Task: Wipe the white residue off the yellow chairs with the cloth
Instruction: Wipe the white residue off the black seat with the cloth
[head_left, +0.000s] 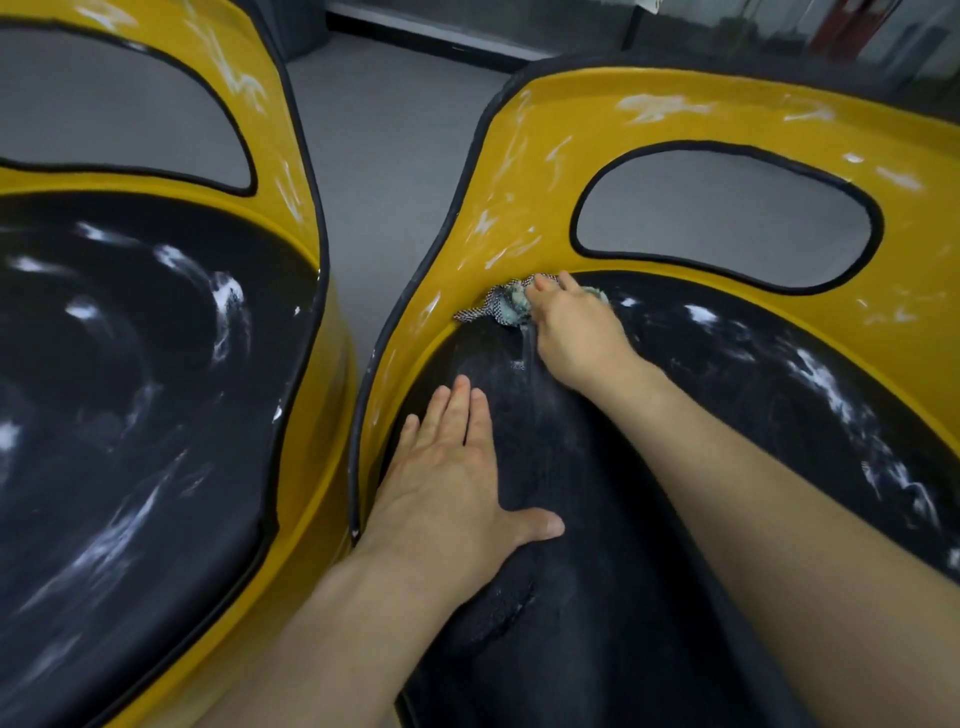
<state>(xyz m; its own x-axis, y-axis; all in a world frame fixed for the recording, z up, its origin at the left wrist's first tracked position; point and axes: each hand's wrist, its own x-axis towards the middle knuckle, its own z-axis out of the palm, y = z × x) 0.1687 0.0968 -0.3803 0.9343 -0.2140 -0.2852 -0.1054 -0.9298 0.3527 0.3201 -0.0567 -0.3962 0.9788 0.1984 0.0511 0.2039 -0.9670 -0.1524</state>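
Two yellow chairs with black seat cushions stand side by side. The right chair (519, 171) has white residue (493, 234) smeared over its yellow back and streaks on its cushion. My right hand (576, 332) grips a crumpled checked cloth (506, 306) where the cushion meets the yellow back, at the chair's left side. My left hand (457, 478) lies flat with straight fingers on the black cushion near its left edge. The left chair (270, 104) also carries white smears on its back and cushion.
A strip of grey floor (384, 135) runs between the chairs. Each back has a grey oval opening (727, 213) edged in black. A dark baseboard (441, 41) and glass panels lie beyond the chairs.
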